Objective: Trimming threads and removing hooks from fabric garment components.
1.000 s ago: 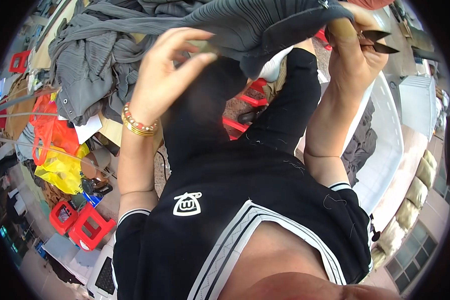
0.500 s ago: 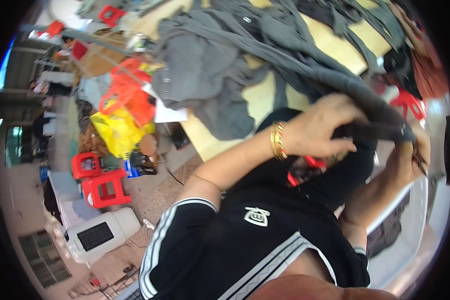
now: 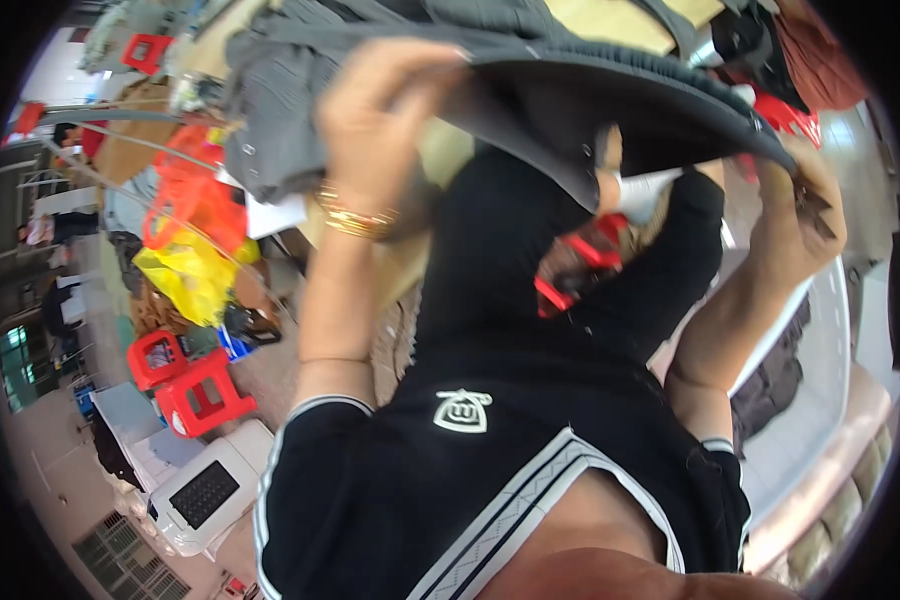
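Charcoal-grey knitted cloth with a ribbed hem [image 3: 610,95] stretches in an arc across the top of the view, from about eleven o'clock round to two o'clock, held up between both hands in front of the person's chest. The left hand [image 3: 385,125], with gold bangles [image 3: 355,215] at the wrist, is closed over the garment's upper edge at roughly twelve o'clock, fingers curled into the fabric. The right hand [image 3: 795,205] at two o'clock pinches the far end of the hem; a small dark tool seems to sit in that grip too, but I cannot tell what it is. Behind, at twelve o'clock, a heap of more grey garments [image 3: 280,120] lies on the pale wooden table [image 3: 610,15]. Red plastic stools [image 3: 195,385] stand on the floor at eight o'clock. Judging by the raised, taut hem, the piece looks to be mid-handling, under check along its edge, with the heap not yet gone through.
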`<state>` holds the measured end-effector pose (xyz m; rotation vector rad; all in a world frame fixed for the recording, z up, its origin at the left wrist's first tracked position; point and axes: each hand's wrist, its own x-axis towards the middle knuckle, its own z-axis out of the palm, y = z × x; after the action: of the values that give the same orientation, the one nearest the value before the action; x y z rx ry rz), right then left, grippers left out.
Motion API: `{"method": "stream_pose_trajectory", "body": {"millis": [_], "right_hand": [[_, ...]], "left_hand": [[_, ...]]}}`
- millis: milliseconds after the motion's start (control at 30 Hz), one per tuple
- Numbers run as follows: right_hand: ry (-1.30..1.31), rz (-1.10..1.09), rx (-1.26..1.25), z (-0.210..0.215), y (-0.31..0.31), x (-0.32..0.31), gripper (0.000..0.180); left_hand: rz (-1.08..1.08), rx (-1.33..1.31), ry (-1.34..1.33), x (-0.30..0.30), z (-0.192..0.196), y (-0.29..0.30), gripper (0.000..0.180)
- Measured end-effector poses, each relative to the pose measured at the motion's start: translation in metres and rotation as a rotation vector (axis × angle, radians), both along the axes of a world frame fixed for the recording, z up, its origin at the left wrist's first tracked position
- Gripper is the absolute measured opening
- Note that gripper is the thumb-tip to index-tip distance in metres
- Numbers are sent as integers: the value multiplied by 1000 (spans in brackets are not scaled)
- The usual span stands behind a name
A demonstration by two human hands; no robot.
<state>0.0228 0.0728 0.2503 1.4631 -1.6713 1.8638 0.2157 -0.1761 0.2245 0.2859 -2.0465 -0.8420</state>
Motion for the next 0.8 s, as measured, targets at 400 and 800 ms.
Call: {"method": "stream_pose_trajectory", "body": {"millis": [400, 800], "right_hand": [[77, 129, 800, -125, 42, 20, 39], [-135, 160, 719, -121, 26, 28, 31]], "left_hand": [[-56, -126, -138, 80, -76, 38, 31], [75, 552, 57, 97, -87, 51, 17]]}}
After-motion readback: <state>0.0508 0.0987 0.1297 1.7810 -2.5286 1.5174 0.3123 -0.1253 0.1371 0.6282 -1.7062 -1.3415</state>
